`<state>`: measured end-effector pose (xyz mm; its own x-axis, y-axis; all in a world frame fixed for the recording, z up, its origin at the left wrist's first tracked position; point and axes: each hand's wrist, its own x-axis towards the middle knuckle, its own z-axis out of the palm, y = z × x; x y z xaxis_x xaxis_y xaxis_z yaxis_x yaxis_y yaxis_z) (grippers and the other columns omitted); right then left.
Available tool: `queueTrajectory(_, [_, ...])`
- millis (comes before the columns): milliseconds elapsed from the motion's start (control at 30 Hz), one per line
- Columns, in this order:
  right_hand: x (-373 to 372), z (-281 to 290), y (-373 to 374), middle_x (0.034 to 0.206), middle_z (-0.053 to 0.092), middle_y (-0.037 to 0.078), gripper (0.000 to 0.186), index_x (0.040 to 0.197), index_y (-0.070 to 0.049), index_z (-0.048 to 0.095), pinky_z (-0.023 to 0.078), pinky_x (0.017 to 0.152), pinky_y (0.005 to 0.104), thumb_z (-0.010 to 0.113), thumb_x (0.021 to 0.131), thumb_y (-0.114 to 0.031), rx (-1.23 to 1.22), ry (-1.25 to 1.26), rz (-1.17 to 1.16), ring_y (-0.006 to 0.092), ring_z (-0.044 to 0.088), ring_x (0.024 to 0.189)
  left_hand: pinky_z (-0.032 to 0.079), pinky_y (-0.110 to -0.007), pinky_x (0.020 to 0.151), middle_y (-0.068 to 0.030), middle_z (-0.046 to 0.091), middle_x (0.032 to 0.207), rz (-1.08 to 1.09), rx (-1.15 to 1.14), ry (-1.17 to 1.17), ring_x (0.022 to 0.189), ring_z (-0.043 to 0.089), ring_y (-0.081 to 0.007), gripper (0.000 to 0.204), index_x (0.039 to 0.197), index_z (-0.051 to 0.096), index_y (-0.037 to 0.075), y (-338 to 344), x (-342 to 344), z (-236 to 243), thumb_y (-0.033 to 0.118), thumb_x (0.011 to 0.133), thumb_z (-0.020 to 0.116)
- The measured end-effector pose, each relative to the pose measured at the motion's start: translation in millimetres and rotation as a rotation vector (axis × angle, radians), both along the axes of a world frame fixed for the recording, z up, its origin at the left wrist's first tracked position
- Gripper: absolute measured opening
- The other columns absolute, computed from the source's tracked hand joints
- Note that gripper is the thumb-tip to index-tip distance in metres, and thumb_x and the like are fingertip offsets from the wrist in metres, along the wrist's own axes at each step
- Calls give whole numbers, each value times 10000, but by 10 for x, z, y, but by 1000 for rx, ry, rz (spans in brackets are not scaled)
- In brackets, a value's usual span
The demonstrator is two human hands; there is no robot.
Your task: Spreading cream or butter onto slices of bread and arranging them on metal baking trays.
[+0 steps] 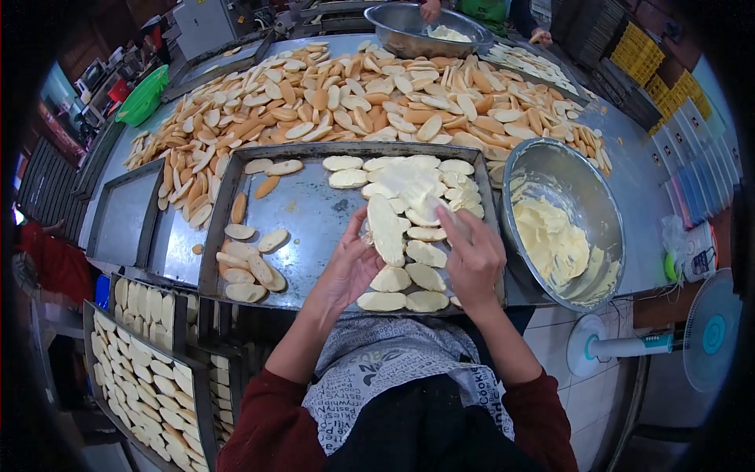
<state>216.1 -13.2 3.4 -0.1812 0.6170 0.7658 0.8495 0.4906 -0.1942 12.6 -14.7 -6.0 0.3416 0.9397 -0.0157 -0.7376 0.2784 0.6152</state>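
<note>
Head view: I see the left hand [352,263] with its fingers grasping an oval bread slice [385,228], cream-coated on top, tilted above the metal tray [303,208]. Right hand [476,259] just beside it, fingers bent toward the slice; pale blur at the tips, and I cannot tell whether they grip anything. Pale-topped slices [426,277] line the tray's right side; a loose cluster [245,267] sits at its left. Steel bowl [602,212] of cream [550,240] right of the tray. Beyond, a heap of slices [346,106] covers much of the desk [629,177].
</note>
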Motion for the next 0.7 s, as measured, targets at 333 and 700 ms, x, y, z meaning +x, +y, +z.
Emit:
queueTrajectory(333, [11,70,-433,896,639,102,547,1092,-166,710,490,674,327,572,630,91,-300,288,215,264,633,768,452,-310,971,-106,475,1289,173,24,186,1178,496,-196,719,1436,275,94,111,-338,-97,285,833,618])
queueTrajectory(700, [19,169,-546,915,659,107,520,1087,-168,711,506,656,320,564,661,91,-484,422,237,253,646,752,443,-330,996,-115,471,1268,239,100,254,1165,507,-197,642,1382,302,82,129,-334,1,189,832,615])
